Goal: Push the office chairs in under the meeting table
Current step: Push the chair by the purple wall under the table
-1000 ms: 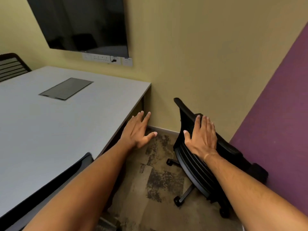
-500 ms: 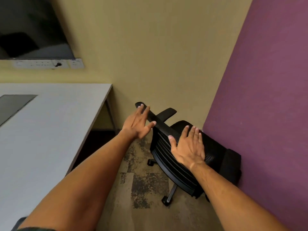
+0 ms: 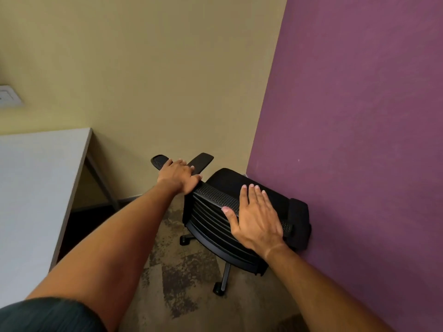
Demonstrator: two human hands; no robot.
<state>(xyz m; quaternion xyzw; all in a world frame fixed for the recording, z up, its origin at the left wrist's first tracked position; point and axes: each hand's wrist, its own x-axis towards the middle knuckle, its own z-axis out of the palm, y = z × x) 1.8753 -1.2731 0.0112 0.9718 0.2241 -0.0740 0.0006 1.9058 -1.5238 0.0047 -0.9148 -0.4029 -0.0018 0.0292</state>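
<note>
A black office chair (image 3: pixel 215 219) with a slatted backrest stands in the corner, its right armrest against the purple wall. My left hand (image 3: pixel 178 176) lies over the left end of the backrest's top edge, fingers curled on it. My right hand (image 3: pixel 255 216) rests flat on the right part of the same edge, fingers spread, thumb on the back side. The grey meeting table (image 3: pixel 31 188) is at the left, its corner and a leg visible, apart from the chair.
The purple wall (image 3: pixel 359 140) runs close along the chair's right side and the beige wall (image 3: pixel 155 80) is behind it. Patterned carpet (image 3: pixel 182 279) lies between the table and the chair. A wall socket plate (image 3: pixel 7 98) shows at the far left.
My view has swung right, so the table and screen slid out to the left. My left hand moved from the air beside the table onto the backrest's top edge. My right hand stayed on the backrest.
</note>
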